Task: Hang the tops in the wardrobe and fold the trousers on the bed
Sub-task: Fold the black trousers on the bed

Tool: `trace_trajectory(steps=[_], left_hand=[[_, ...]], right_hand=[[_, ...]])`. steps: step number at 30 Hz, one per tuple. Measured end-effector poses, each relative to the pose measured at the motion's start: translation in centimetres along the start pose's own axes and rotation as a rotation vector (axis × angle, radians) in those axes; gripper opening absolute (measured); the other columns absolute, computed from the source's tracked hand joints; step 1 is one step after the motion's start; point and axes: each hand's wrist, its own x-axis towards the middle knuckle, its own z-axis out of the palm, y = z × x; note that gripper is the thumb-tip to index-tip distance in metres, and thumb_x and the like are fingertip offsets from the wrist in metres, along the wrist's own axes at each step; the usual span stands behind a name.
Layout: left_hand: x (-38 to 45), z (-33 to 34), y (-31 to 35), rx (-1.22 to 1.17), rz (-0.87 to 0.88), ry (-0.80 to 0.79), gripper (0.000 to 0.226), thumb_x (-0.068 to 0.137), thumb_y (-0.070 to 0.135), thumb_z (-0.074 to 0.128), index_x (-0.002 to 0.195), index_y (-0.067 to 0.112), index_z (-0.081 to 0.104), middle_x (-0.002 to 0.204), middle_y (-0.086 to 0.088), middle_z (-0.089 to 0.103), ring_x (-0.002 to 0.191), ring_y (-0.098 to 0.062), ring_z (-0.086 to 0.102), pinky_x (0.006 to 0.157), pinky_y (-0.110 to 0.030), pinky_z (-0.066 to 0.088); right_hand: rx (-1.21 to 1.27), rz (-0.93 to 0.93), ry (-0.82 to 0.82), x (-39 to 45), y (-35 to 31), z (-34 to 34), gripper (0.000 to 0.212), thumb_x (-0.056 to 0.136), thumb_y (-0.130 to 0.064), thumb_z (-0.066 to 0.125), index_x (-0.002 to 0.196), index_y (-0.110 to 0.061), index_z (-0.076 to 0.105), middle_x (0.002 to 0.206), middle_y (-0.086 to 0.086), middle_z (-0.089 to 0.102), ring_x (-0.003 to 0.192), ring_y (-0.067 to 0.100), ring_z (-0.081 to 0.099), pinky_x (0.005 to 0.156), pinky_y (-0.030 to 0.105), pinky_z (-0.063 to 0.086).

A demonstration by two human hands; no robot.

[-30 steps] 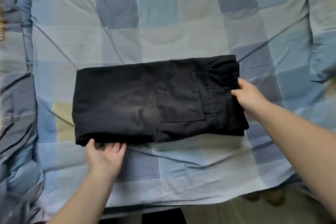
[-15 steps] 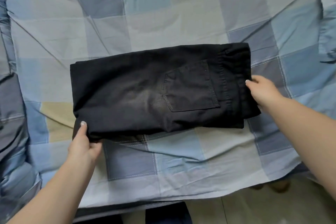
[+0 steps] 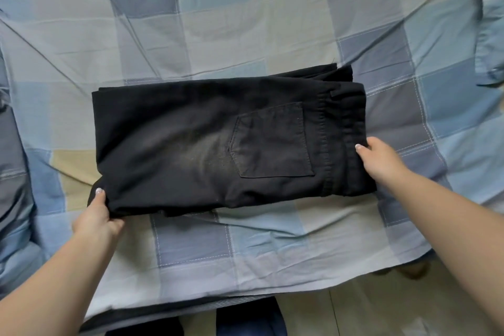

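Lying crosswise, folded trousers (image 3: 218,144), waistband right; left hand (image 3: 95,219), right hand (image 3: 381,161) gripping ends.

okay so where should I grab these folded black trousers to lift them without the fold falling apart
Take the trousers at both short ends, from the sides. The left hand pinches the near left corner; the right hand is at the waistband end. The stacked layers probably hold best with fingers slid underneath.

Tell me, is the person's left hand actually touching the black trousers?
Touching. The head view shows the left hand pinching the near-left corner of the folded black trousers, thumb on top of the cloth and fingers tucked beneath.
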Motion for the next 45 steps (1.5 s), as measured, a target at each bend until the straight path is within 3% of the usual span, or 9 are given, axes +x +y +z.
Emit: trace_trajectory(steps=[5, 8, 12, 16, 21, 28, 36, 41, 45], left_hand=[[0.1, -2.0, -0.4, 0.224, 0.083, 0.050, 0.035, 0.086, 0.036, 0.069, 0.116, 0.023, 0.056, 0.131, 0.006, 0.057, 0.100, -0.007, 0.063, 0.077, -0.024, 0.051], [0.4, -3.3, 0.7, 0.786, 0.563, 0.290, 0.048, 0.081, 0.038, 0.070, 0.117, 0.009, 0.056, 0.127, -0.011, 0.056, 0.116, -0.027, 0.052, 0.101, -0.037, 0.041], [-0.9, 1.3, 3.5, 1.094, 1.123, -0.150, 0.028, 0.088, 0.024, 0.066, 0.110, 0.007, 0.061, 0.106, -0.015, 0.061, 0.106, -0.030, 0.053, 0.097, -0.041, 0.040], [-4.0, 9.4, 4.7, 1.211, 1.099, -0.628, 0.024, 0.088, 0.025, 0.065, 0.112, 0.024, 0.059, 0.089, 0.006, 0.065, 0.080, -0.009, 0.060, 0.077, -0.020, 0.044], [-5.6, 16.9, 4.9, 1.460, 0.977, -0.734, 0.059, 0.090, 0.029, 0.063, 0.142, 0.016, 0.037, 0.098, 0.001, 0.068, 0.092, -0.017, 0.065, 0.085, -0.027, 0.043], [-5.5, 16.6, 2.2, 1.575, 1.277, -0.616, 0.076, 0.089, 0.034, 0.062, 0.151, 0.019, 0.022, 0.149, -0.015, 0.034, 0.137, -0.033, 0.032, 0.114, -0.046, 0.028], [-4.1, 14.8, -4.1, 1.807, 1.722, -0.642, 0.085, 0.085, 0.066, 0.042, 0.153, 0.023, 0.013, 0.161, -0.010, 0.005, 0.148, -0.029, 0.001, 0.116, -0.057, 0.005], [2.6, 11.2, -0.4, 1.799, 1.573, -0.313, 0.087, 0.083, 0.075, 0.014, 0.153, 0.023, 0.014, 0.162, -0.006, 0.003, 0.149, -0.023, -0.002, 0.118, -0.050, 0.001], [3.1, 7.6, 1.2, 1.862, 1.239, -0.111, 0.086, 0.087, 0.071, 0.019, 0.153, 0.018, 0.008, 0.161, -0.008, -0.004, 0.148, -0.024, -0.007, 0.117, -0.056, 0.002]], right_hand=[[0.090, 0.013, 0.222, -1.0, -0.5, 0.8, 0.024, 0.098, -0.018, 0.045, 0.114, -0.005, 0.056, 0.115, 0.017, 0.062, 0.106, 0.034, 0.054, 0.081, 0.036, 0.038], [0.168, -0.120, 0.419, -1.7, -2.8, 1.2, 0.038, 0.093, -0.018, 0.053, 0.130, -0.011, 0.049, 0.133, 0.011, 0.049, 0.122, 0.028, 0.047, 0.103, 0.037, 0.036], [0.057, -0.459, 0.380, -0.8, -8.8, 1.6, 0.041, 0.093, -0.016, 0.052, 0.133, -0.011, 0.051, 0.145, 0.007, 0.039, 0.128, 0.018, 0.041, 0.108, 0.027, 0.027], [-0.182, -0.470, 0.185, 2.5, -13.5, 1.5, 0.041, 0.097, -0.023, 0.045, 0.138, -0.018, 0.048, 0.142, 0.009, 0.045, 0.119, 0.028, 0.053, 0.102, 0.037, 0.039], [-0.626, -0.313, 0.228, 3.9, -12.8, -1.3, 0.037, 0.093, -0.037, 0.054, 0.125, -0.018, 0.057, 0.123, 0.018, 0.054, 0.112, 0.038, 0.053, 0.086, 0.040, 0.043], [-0.186, -0.384, 0.337, 2.7, -12.9, 0.1, 0.041, 0.090, -0.021, 0.058, 0.129, -0.011, 0.049, 0.142, 0.016, 0.035, 0.120, 0.038, 0.048, 0.100, 0.043, 0.038], [-0.772, -0.701, 0.267, 0.7, -14.5, 10.0, 0.074, 0.089, -0.063, 0.034, 0.151, -0.027, 0.016, 0.161, 0.005, 0.000, 0.147, 0.023, -0.003, 0.111, 0.062, 0.000], [-0.965, -0.666, 0.342, 5.3, -9.0, 6.4, 0.086, 0.083, -0.073, 0.005, 0.152, -0.022, 0.017, 0.160, 0.008, 0.007, 0.147, 0.022, 0.005, 0.115, 0.054, 0.004], [-0.983, -0.497, 0.347, 4.3, -7.7, 4.9, 0.086, 0.087, -0.071, 0.019, 0.151, -0.014, 0.018, 0.160, 0.009, 0.009, 0.146, 0.026, 0.006, 0.113, 0.058, 0.006]])
